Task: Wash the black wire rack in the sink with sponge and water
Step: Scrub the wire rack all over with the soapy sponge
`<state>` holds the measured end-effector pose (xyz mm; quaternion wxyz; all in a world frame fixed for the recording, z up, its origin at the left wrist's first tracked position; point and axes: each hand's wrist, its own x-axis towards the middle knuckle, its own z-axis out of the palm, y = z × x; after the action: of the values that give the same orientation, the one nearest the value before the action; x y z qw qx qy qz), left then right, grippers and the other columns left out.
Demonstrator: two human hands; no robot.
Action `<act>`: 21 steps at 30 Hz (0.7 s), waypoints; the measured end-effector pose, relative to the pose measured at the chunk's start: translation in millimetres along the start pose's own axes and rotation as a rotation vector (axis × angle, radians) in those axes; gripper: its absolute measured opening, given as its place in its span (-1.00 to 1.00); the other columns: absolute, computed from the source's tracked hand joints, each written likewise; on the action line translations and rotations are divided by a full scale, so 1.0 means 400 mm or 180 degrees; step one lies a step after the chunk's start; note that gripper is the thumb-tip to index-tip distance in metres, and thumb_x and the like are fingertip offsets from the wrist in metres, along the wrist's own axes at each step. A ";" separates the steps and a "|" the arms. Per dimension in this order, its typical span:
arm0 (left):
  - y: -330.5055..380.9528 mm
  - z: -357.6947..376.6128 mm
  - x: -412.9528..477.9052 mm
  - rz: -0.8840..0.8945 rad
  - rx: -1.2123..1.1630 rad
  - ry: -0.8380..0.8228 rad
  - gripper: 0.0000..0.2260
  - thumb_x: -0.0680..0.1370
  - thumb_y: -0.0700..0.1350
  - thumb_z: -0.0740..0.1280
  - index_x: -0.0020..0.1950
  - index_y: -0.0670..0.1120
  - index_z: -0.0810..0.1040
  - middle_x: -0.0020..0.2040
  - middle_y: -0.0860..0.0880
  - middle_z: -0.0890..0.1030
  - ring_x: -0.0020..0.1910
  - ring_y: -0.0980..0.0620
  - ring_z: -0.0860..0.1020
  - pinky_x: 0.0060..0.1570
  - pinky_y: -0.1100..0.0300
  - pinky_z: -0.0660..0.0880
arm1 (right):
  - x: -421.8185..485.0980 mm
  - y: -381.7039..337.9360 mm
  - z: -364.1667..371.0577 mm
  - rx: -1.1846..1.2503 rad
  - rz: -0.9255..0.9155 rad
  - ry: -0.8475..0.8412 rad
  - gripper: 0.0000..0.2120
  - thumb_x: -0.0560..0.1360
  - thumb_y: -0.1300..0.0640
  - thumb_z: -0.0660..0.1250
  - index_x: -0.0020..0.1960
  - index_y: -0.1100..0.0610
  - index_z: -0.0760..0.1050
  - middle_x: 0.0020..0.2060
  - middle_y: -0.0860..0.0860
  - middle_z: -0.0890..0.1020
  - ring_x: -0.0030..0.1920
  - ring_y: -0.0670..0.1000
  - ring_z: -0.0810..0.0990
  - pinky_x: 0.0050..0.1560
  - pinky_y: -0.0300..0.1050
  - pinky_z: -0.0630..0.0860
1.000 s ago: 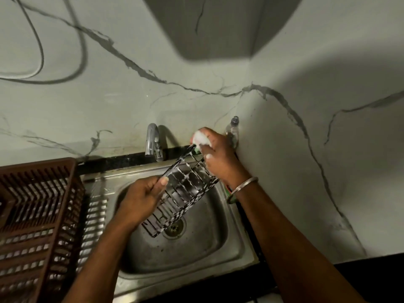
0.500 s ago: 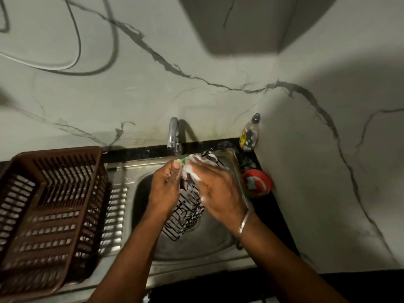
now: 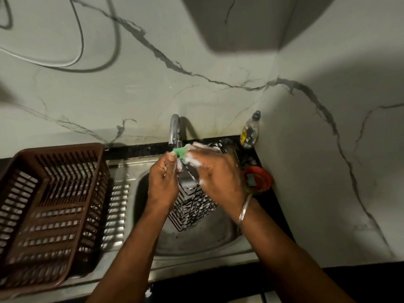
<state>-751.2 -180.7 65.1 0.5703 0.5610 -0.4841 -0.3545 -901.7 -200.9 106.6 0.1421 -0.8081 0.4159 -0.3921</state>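
Note:
The black wire rack point(image 3: 192, 212) stands almost upright over the steel sink point(image 3: 196, 242), its lower end pointing into the basin and its upper part hidden behind my hands. My left hand point(image 3: 162, 182) grips the rack's left side near the top. My right hand point(image 3: 220, 178), foamy and with a metal bangle at the wrist, presses a green sponge point(image 3: 180, 152) covered in white suds against the rack's top edge, just under the faucet point(image 3: 174, 130). No running water is visible.
A brown plastic dish basket point(image 3: 50, 211) sits on the drainboard to the left. A small bottle point(image 3: 249, 132) stands in the back right corner, with a red soap dish point(image 3: 258, 180) in front of it. Marble walls close in behind and to the right.
The rack has swung from a flat slant to nearly upright. My hands have come close together at its top, with the sponge now at the upper edge. The view has shifted right.

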 end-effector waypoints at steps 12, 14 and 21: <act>0.030 -0.018 0.002 0.0094 -0.0053 0.0402 -0.65 0.80 -0.10 0.12 -0.13 -0.02 0.52 -0.32 0.18 0.62 -0.32 0.27 0.55 -0.33 0.37 0.49 | -0.045 -0.022 -0.008 -0.0102 -0.0665 -0.0231 -0.67 0.61 0.36 0.23 0.27 0.26 0.67 0.27 0.20 0.68 0.30 0.13 0.67 0.37 0.05 0.59; 0.023 -0.020 0.006 0.0082 -0.0053 0.0332 -0.64 0.80 -0.09 0.14 -0.15 0.01 0.53 -0.31 0.13 0.63 -0.31 0.20 0.56 -0.28 0.27 0.52 | -0.054 -0.031 -0.007 -0.0054 -0.0643 -0.0144 -0.65 0.61 0.31 0.19 0.26 0.25 0.67 0.26 0.19 0.69 0.30 0.13 0.67 0.33 0.09 0.61; 0.042 -0.017 0.014 0.0038 0.0181 0.0530 -0.64 0.78 0.03 0.15 -0.19 -0.01 0.46 -0.35 0.07 0.50 -0.41 0.27 0.46 -0.40 0.37 0.43 | -0.115 0.001 0.016 -0.0176 -0.0959 0.0525 -0.68 0.52 0.53 0.30 0.18 0.34 0.69 0.22 0.22 0.70 0.30 0.14 0.67 0.34 0.15 0.58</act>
<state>-745.6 -182.0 83.0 0.5945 0.6016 -0.4482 -0.2894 -913.1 -165.6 78.5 0.0248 -0.8300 0.3110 -0.4624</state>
